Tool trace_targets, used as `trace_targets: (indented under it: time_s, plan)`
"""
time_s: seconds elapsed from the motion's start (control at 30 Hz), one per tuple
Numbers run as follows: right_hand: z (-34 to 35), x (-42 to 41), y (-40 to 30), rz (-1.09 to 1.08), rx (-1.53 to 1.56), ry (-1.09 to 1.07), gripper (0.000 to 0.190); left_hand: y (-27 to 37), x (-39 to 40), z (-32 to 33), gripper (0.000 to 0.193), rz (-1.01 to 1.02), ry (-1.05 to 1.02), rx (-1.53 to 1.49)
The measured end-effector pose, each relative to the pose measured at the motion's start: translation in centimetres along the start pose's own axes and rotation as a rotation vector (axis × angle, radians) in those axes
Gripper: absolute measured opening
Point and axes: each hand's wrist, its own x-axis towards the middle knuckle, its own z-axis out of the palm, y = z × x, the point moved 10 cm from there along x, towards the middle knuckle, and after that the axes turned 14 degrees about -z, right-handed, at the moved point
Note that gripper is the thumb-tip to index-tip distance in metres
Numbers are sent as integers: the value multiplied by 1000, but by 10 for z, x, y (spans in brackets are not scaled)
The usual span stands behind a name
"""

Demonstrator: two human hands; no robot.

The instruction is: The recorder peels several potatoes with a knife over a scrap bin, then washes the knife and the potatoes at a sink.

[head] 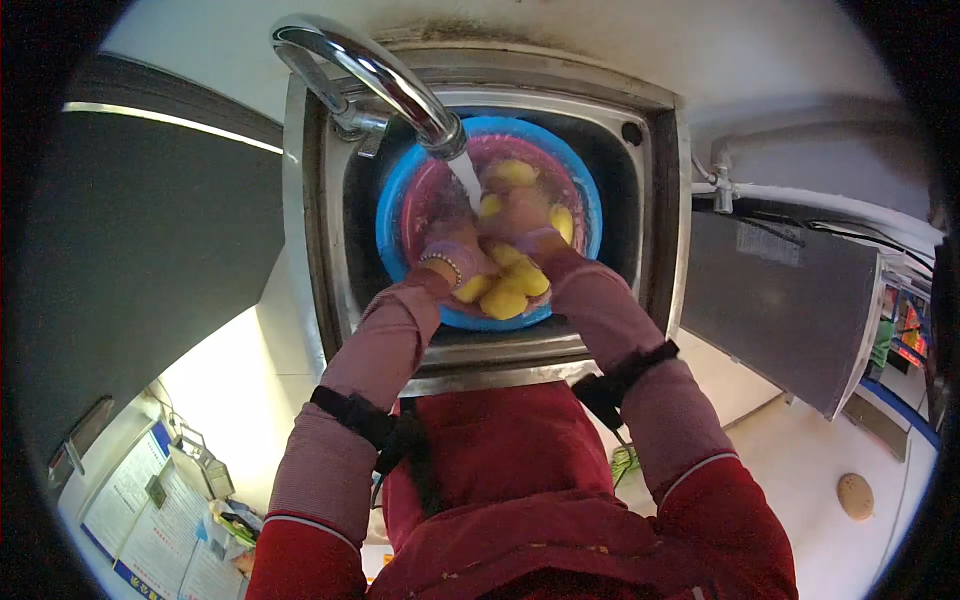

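Both hands are in a pink basket (415,217) set inside a blue basin (390,244), among yellow peeled potatoes (504,298). My left hand (454,244), with a beaded bracelet at the wrist, is partly under water, left of the potato pile; its fingers are blurred. My right hand (525,214) reaches in at the right, near potatoes at the back and right; splashing water hides its fingers. Between the hands, water runs from the curved chrome faucet (442,139). Whether either hand grips a potato cannot be told.
A metal sink (352,300) surrounds the basin, its rim close to my forearms. The faucet arches over from the back left. A dark panel (150,225) stands at the left, a grey cabinet (780,300) and a small valve (723,187) at the right.
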Motion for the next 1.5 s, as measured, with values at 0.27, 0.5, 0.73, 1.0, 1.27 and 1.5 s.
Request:
trace_targets:
  time_s: [0.27, 0.5, 0.73, 1.0, 1.27, 1.5]
  plan:
    - [-60, -64, 87, 366, 539, 609, 13, 40, 38, 29, 64, 116, -25, 12]
    - [-42, -28, 43, -14, 990, 569, 33, -8, 49, 1, 56, 30, -34, -140]
    - [19, 20, 35, 2, 478, 275, 41, -27, 9, -1, 35, -313, -351, -1243]
    - [44, -40, 20, 237, 1630, 348, 48, -39, -1, 4, 42, -303, 99, -319]
    - [8, -47, 23, 316, 843, 656, 47, -7, -16, -6, 32, -126, 384, 93]
    - [4, -68, 48, 363, 929, 669, 23, 25, -18, -48, 32, 433, 772, 240]
